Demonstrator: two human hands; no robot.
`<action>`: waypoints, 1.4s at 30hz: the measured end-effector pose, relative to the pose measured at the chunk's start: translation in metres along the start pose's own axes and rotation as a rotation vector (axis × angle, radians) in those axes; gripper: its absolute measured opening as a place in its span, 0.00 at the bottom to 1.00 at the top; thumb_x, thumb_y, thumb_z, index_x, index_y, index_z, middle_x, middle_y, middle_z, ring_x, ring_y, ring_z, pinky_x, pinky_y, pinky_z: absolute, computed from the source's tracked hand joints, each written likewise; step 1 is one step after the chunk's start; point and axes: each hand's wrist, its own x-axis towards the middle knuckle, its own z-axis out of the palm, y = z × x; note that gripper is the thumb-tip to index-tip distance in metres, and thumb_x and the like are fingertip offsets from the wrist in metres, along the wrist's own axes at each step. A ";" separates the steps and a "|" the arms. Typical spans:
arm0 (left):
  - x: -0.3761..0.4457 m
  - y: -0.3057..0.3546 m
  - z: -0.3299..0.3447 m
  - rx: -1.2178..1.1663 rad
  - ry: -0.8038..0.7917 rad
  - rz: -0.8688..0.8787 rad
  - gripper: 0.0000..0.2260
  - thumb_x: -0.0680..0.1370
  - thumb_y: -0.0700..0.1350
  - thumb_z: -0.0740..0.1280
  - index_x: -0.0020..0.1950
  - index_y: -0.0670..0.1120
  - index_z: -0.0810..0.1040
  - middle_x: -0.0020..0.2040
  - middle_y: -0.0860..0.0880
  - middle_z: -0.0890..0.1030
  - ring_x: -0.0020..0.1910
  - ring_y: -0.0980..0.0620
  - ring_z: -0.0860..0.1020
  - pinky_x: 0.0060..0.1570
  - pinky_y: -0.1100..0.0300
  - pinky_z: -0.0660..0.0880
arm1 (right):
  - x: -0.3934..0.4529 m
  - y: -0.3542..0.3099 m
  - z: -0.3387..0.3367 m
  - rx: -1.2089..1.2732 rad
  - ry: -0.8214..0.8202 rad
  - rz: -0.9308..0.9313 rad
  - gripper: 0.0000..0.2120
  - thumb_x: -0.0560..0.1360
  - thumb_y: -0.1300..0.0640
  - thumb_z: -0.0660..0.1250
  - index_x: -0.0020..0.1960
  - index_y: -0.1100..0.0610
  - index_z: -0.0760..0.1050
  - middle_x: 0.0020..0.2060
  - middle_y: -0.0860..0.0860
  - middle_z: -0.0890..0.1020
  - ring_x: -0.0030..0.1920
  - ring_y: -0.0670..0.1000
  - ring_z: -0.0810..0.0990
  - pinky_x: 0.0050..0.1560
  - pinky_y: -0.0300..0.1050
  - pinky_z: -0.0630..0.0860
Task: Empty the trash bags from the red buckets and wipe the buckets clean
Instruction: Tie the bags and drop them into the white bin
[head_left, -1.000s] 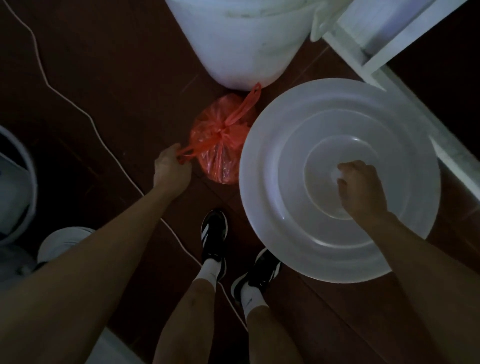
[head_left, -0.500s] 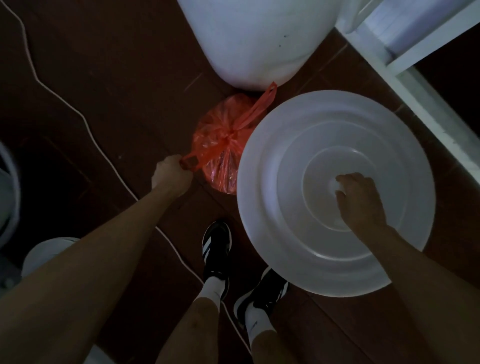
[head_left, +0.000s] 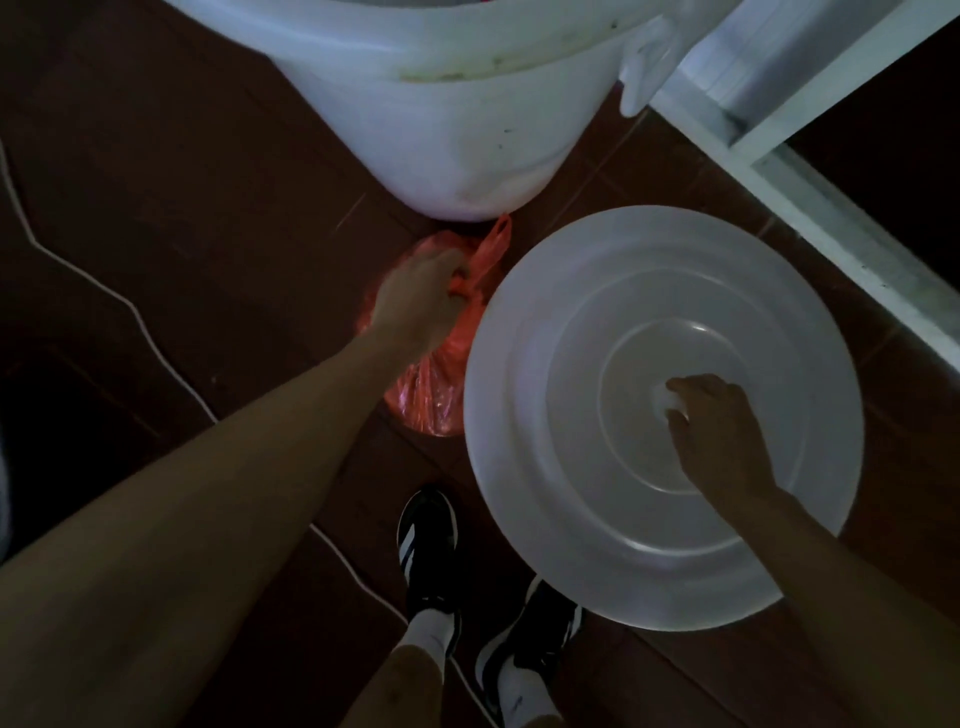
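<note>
Bag (head_left: 434, 395): on floor, knot under left hand (head_left: 421, 296), fingers curled gripping it.
Lid (head_left: 571, 332): right hand (head_left: 719, 436) grips its knob.

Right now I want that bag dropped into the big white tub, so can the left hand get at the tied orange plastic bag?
Probably yes: the left hand is already on top of the tied orange plastic bag, its grip around the knotted handles, with nothing between them.

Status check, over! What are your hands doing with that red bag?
Left hand gripping red bag's tied handles, bag by white bin. Right hand holding lid by its knob. Cord on floor nearby.
</note>
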 end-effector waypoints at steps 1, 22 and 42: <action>0.011 0.003 0.003 -0.007 -0.003 0.011 0.18 0.71 0.43 0.67 0.61 0.45 0.80 0.59 0.43 0.81 0.57 0.39 0.79 0.53 0.47 0.76 | 0.001 -0.001 0.000 0.011 0.013 0.006 0.16 0.73 0.69 0.71 0.61 0.66 0.79 0.53 0.64 0.80 0.50 0.68 0.78 0.52 0.60 0.79; 0.083 0.017 0.039 -0.158 -0.052 -0.121 0.11 0.80 0.47 0.69 0.41 0.41 0.82 0.38 0.45 0.83 0.40 0.47 0.81 0.44 0.54 0.76 | -0.007 0.025 0.026 -0.048 0.008 0.063 0.17 0.71 0.70 0.73 0.60 0.64 0.80 0.52 0.62 0.81 0.47 0.66 0.78 0.48 0.57 0.78; -0.090 0.047 -0.078 -0.257 0.055 -0.347 0.04 0.79 0.42 0.67 0.46 0.44 0.82 0.41 0.44 0.83 0.32 0.54 0.79 0.26 0.72 0.70 | -0.062 -0.046 -0.112 0.009 -0.044 0.092 0.15 0.75 0.70 0.68 0.61 0.65 0.79 0.55 0.65 0.79 0.52 0.68 0.75 0.54 0.58 0.75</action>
